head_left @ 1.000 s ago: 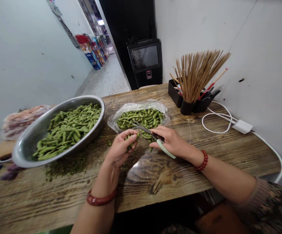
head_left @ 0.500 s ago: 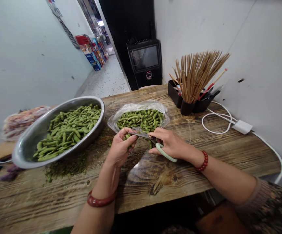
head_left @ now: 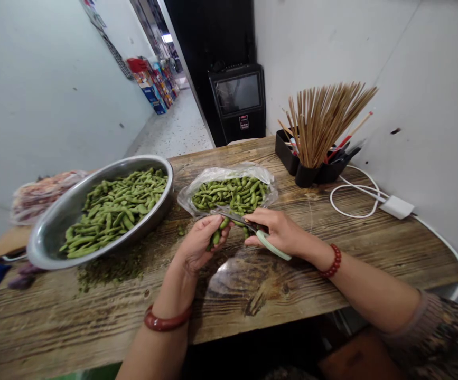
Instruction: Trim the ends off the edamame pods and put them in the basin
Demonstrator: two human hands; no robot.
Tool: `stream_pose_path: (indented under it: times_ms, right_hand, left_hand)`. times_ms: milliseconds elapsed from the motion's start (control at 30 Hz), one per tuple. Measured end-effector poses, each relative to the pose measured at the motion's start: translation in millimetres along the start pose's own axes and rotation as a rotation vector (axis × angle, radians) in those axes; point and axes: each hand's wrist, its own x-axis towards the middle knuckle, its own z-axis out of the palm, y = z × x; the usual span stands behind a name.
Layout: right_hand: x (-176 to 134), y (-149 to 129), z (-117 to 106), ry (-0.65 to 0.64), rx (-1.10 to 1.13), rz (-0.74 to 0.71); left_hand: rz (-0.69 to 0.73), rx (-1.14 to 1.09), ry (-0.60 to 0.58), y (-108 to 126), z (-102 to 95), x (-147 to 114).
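1. Here at the near side of the wooden surface [head_left: 264,295], the left hand [head_left: 202,240] is curled in, thumb and fingers pinching a few green pods [head_left: 216,237].
2. Just to its right, the right hand [head_left: 274,229] wraps the pale-green-handled scissors [head_left: 270,245]; the exact seat of the fingers in the loops is partly hidden.
3. And here's the key line: the held pods sit to the left of the right hand, long axes running away from the person and slightly rightward, while the blades slant left and away across their far ends. The left hand has the pods; the blades bridge the gap, seemingly a little parted, though contact is too small to call.
4. Off to the left, green trimmings [head_left: 112,270] lie scattered beside the metal basin [head_left: 38,250], itself well loaded with pods.
5. Just beyond the hands, a clear plastic bag [head_left: 187,194] lies open around more pods.
6. Farther right, brown sticks [head_left: 319,124] fan out of a black holder [head_left: 306,177].
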Motion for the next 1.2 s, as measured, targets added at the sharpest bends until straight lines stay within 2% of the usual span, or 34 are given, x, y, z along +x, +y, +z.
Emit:
stream_pose_path:
  times_ms: [200, 300, 700, 833, 1000, 1200]
  right_hand:
    - [-1, -3, -2, -0.037, -0.019, -0.01]
    - [-1, -6, -3, -0.051, -0.017, -0.006]
    - [0, -9, -5, -0.084, -0.036, -0.005]
    - [0, -10, -5, -0.086, -0.02, -0.004]
    - [1, -8, -4, -0.072, 0.004, -0.021]
    - [2, -5, -2, -0.013, 0.07, 0.043]
  left_hand:
    - [0.017, -0.042, -0.128, 1, 2.9, -3]
    - [0.021, -0.037, -0.153, 1, 2.6, -3]
    - [0.006, -0.023, -0.148, 1, 2.6, -2]
    - [0.02, 0.019, -0.099, -1, 1.1, -1]
    - [0.047, 0.039, -0.079, -3, -0.3, 0]
    - [0.07, 0.073, -0.09, -1, 2.4, -1]
